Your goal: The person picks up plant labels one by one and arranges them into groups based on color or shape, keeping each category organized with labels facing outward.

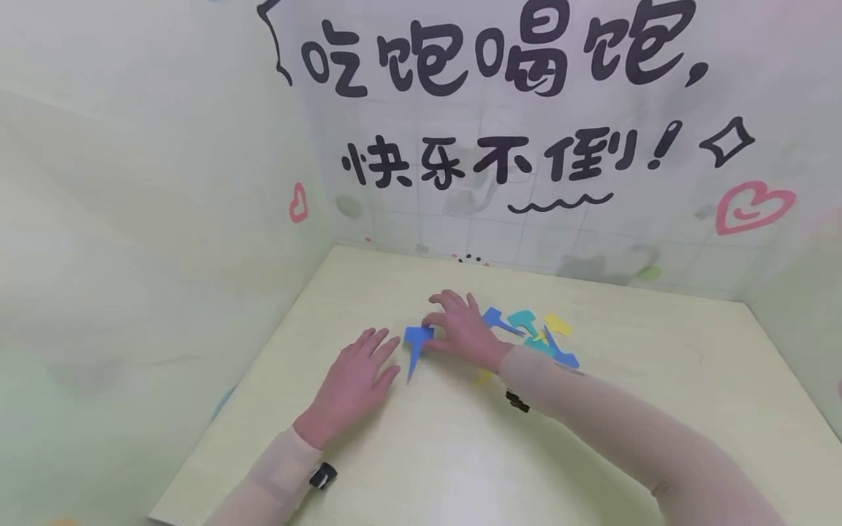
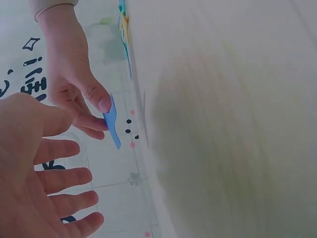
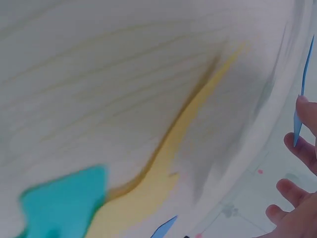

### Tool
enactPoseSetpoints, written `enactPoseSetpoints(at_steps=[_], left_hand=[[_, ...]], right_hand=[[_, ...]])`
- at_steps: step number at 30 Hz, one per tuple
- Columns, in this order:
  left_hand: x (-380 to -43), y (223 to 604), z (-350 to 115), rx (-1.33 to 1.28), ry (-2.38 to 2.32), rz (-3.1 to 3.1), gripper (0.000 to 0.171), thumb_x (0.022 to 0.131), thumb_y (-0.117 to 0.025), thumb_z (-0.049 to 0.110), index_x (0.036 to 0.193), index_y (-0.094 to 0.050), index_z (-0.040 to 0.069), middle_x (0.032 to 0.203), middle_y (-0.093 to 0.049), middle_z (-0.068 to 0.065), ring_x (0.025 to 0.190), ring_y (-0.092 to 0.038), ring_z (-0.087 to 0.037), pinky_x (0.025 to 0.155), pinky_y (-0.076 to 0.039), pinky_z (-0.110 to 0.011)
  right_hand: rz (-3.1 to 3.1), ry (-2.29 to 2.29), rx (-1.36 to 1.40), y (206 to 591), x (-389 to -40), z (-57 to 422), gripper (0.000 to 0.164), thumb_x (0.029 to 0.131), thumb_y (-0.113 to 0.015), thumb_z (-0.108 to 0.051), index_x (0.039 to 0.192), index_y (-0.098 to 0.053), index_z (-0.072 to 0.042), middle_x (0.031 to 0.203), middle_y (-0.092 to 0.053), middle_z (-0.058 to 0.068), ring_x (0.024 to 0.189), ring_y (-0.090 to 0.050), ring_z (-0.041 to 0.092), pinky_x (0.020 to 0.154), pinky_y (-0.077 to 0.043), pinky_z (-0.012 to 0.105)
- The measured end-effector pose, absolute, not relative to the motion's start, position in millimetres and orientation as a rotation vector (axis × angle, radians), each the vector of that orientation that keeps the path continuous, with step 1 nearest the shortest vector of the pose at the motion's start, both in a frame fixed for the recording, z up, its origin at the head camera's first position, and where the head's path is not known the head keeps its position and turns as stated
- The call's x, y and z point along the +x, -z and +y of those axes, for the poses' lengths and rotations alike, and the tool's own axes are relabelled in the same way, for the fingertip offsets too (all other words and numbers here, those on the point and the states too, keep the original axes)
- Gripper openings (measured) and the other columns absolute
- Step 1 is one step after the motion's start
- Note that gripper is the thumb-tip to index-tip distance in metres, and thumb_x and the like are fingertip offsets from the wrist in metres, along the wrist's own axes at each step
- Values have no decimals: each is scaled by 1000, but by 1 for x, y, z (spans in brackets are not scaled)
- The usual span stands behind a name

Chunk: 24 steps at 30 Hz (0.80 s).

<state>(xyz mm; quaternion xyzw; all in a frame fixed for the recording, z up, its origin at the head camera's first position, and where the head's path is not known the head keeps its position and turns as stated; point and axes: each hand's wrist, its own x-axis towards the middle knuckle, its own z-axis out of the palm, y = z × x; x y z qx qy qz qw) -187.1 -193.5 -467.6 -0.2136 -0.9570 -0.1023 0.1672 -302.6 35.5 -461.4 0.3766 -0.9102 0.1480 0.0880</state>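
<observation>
A blue T-shaped plant label with a long pointed stem is pinched between the thumb and index finger of my right hand. In the left wrist view the label appears held up off the tabletop, almost edge-on. My left hand is just left of the label, fingers spread and relaxed, holding nothing. Beyond my right wrist lies a loose group of similar labels: blue, teal and yellow. My right forearm partly hides a yellow label.
The pale wooden tabletop meets a back wall with black lettering and a left wall. Below the right wrist camera, a yellow label lies by a teal label. Black wrist-camera mounts are on both sleeves.
</observation>
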Motion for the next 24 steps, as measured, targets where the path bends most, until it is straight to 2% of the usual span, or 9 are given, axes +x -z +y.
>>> enactPoseSetpoints(at_steps=[15,24], left_hand=[[-196,454,-243,-694,322,-2713,42,97,-66,17,135,-61,0,144,-52,-23,136,-43,-47,108,-40,-59],[-193,460,-255,-733,351,-2708,40,92,-70,6,131,-64,-3,137,-57,-23,130,-50,-46,101,-47,-58]], right_hand=[[-2834,-458,1000,472,-295,-35,38,88,-72,-57,115,-76,-30,146,-49,5,139,-36,30,112,-21,70],[-2880,-432,925,481,-285,-52,40,89,-67,-62,115,-76,-34,146,-49,4,139,-36,29,112,-22,70]])
